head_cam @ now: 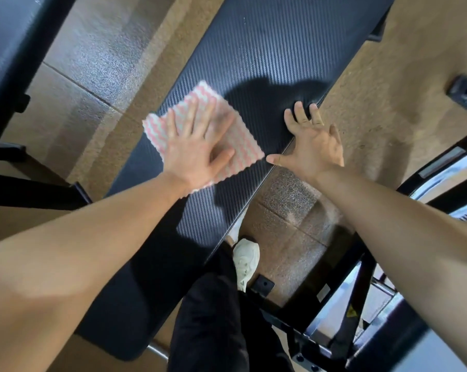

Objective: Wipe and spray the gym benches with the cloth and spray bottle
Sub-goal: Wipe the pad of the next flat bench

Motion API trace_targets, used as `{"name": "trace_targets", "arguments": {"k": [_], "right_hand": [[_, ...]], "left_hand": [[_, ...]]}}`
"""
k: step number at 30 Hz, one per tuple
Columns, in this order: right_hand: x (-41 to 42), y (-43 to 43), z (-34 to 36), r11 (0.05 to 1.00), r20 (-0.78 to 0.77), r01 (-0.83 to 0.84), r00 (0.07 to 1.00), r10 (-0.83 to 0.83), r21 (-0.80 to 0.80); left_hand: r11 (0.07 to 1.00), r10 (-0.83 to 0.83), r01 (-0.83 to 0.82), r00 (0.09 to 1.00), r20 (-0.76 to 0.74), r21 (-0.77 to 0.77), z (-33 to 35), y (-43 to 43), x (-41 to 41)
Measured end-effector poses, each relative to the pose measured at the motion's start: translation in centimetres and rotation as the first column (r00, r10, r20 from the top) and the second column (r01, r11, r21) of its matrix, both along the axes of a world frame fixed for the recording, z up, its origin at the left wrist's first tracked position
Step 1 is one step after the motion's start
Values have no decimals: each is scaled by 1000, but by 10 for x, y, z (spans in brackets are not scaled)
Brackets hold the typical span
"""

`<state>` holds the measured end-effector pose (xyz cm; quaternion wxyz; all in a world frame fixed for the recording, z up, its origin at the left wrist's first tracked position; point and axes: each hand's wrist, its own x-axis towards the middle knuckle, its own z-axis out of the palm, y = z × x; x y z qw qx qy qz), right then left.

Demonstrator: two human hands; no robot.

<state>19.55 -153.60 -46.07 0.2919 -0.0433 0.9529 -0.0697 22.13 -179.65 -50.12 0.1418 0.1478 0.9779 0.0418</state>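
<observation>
One black bench point(267, 49) with a ribbed pad, laid diagonally from the lower left of the frame to the upper right. One cloth point(244, 142), pink and white in wavy stripes, spread flat on that pad just left of centre, close to the pad's left edge. Two hands, both bare, both on this bench. Left hand point(197, 149) pressed palm-down on the cloth, fingers straight and spread, thumb out to the right, curled round nothing, covering the cloth's lower left part. Right hand point(317, 143) just right of centre, wide open and splayed, three fingertips touching the pad at its right edge, thumb stretched left toward the cloth's near corner yet apart from it, nothing held. Two bare forearms reaching in from the lower left and lower right corners. One second bench point(4, 38), dark-padded, on black legs, in the upper left corner, well apart from the first. Between and around both, a speckled brown floor point(388, 84) of square tiles, shiny and wet-looking in the upper left. One white shoe point(247, 260) below centre, on the floor beside the first bench's right edge. One black trouser leg point(208, 323) at bottom centre. Several bars of a black metal frame point(357, 288) in the lower right, one yellow sticker on it. One dark object point(466, 95) at the right edge, too blurred to name.
</observation>
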Motion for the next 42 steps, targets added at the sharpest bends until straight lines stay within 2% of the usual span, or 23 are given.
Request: {"name": "trace_targets", "arguments": {"k": [6,9,14,18,20,22,24,28,32,36,39,42], "right_hand": [[1,5,-2,999,15,10,1000,-10,-40],[1,6,-4,999,16,10,1000,-9,-50],[-4,5,3,998,83,5,997,0,-67],[-20,28,16,972,170,46,985,-6,-229],[-40,43,24,935,164,153,981,-105,-320],[-65,49,33,938,63,192,981,-181,-288],[-89,51,36,967,-37,141,988,-152,-214],[-121,51,29,987,-47,110,992,-116,-116],[-132,52,16,999,5,7,1000,-8,43],[-126,54,6,999,0,49,999,-49,-17],[-128,62,4,1000,-27,-12,1000,11,-8],[-133,67,8,999,6,-36,999,37,-19]], "left_hand": [[973,229,-229,973,16,-15,-2,4,-75],[966,256,-256,967,2,-23,-2,12,-83],[993,117,-116,993,32,-9,2,29,-64],[999,-44,45,995,89,-9,6,62,-21],[997,-80,78,992,94,30,8,75,2],[989,-142,137,984,105,54,8,85,17],[978,-202,195,973,112,76,9,92,16],[951,-302,292,949,96,99,11,80,-21],[991,-129,126,989,68,51,11,64,-80],[992,108,-109,994,14,63,7,59,-145],[951,303,-305,952,37,56,7,71,-183],[938,340,-342,939,40,48,7,90,-195]]}}
